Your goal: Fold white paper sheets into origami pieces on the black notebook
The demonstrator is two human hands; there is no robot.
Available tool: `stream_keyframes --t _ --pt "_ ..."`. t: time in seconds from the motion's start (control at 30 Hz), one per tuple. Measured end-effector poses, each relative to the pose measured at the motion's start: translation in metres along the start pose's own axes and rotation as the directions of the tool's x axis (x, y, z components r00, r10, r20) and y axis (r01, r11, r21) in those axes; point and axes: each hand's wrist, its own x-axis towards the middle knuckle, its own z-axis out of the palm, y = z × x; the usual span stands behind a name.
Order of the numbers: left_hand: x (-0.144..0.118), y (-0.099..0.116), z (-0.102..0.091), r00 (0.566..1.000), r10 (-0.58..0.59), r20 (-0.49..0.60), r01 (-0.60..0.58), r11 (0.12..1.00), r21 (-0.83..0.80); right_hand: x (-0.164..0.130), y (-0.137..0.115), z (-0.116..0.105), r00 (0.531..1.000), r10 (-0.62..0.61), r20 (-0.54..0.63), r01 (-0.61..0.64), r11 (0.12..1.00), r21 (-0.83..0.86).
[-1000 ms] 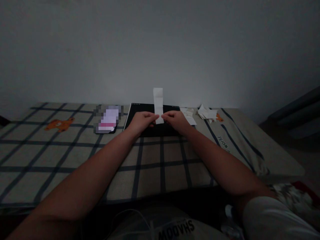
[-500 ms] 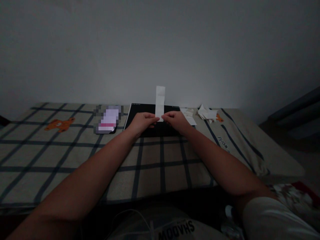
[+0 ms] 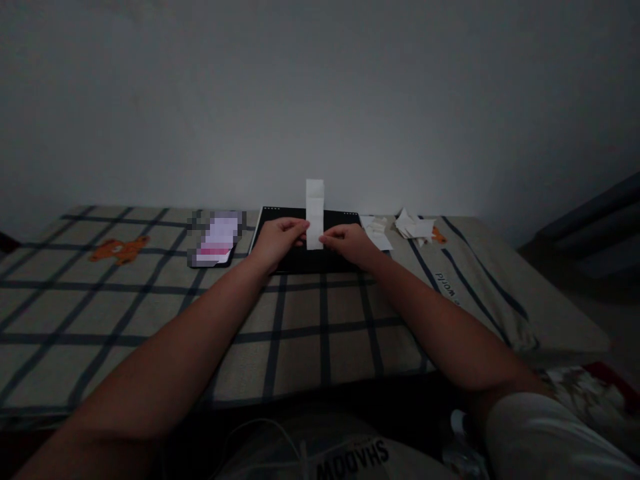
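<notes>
You're holding a narrow white paper strip (image 3: 315, 213) between both hands, just above a black board (image 3: 305, 257) lying on the checked bedcover (image 3: 150, 300). The strip's long axis runs vertical: its top end points straight up toward the wall and stands free, its bottom end sits between your fingertips. Your left hand (image 3: 276, 240) pinches the strip's lower left edge, thumb and fingers closed on it. Your right hand (image 3: 349, 241) pinches the lower right edge the same way, slightly lower than the left. The hands nearly meet, only the strip's width between them. Faint crease lines cross the strip; exact fold count not readable in this light. Just right of your right hand lies a small heap of white paper scraps (image 3: 413, 227), beside a flat white sheet (image 3: 379, 232). Left of your left hand, well apart, sits a blurred flat rectangular object (image 3: 217, 240).
</notes>
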Motion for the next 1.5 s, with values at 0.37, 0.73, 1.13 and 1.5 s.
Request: stream_keyframes --t 0.37,0.73,1.13,1.5 --pt "-0.001 -0.001 0.003 0.993 -0.108 0.042 0.112 0.989 -0.100 -0.002 -0.007 0.000 0.998 -0.051 0.040 0.053 0.998 -0.041" --pt "-0.008 0.006 0.005 0.999 -0.012 -0.031 0.015 0.995 0.103 0.000 -0.002 0.001 0.995 0.007 -0.097 -0.003 0.999 0.047" --pt "-0.003 0.001 0.005 0.993 -0.098 0.064 0.103 0.992 -0.069 -0.001 -0.005 0.000 0.998 -0.024 -0.061 0.027 0.999 0.040" --pt "-0.005 0.003 0.005 1.000 -0.004 0.007 0.005 0.998 -0.056 0.001 -0.004 0.000 0.997 -0.044 -0.057 0.047 0.997 0.061"
